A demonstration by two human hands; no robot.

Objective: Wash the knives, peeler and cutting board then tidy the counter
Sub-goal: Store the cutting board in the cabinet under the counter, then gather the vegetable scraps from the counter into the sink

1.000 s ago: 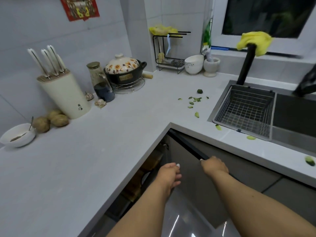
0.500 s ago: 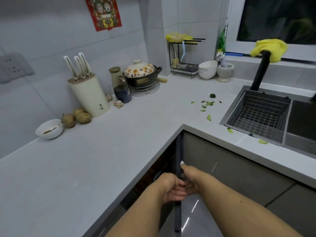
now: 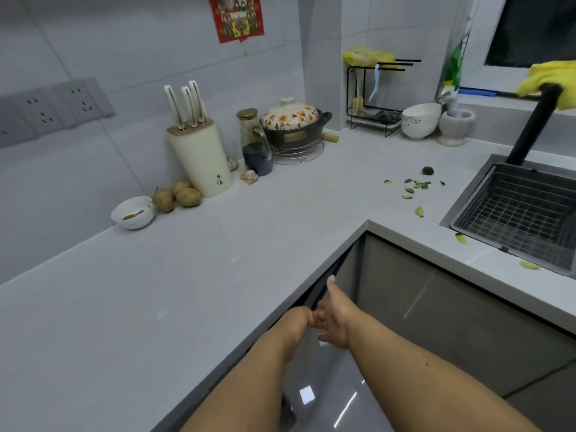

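Note:
Three white-handled knives [image 3: 186, 102] stand in a cream knife block [image 3: 204, 160] at the back of the grey counter [image 3: 187, 275]. Both hands are low at the inner corner, on the grey cabinet door [image 3: 327, 385] under the counter. My left hand [image 3: 296, 327] curls its fingers at the door's dark edge. My right hand [image 3: 335, 316] lies flat against the door with straight fingers, one pointing up along the edge. Green peel scraps [image 3: 414, 188] are scattered on the counter near the sink. I see no cutting board.
A wire basket [image 3: 517, 210] sits in the sink, and a yellow cloth [image 3: 551, 79] hangs on the black tap. Along the wall stand potatoes [image 3: 184, 196], a small bowl [image 3: 132, 213], an oil jar [image 3: 255, 145], a floral clay pot [image 3: 293, 126], a black rack [image 3: 374, 98], a white bowl [image 3: 419, 120] and a mortar [image 3: 455, 126].
The cabinet door has swung from open to almost shut. Both hands came together at its edge, and my view turned left and up.

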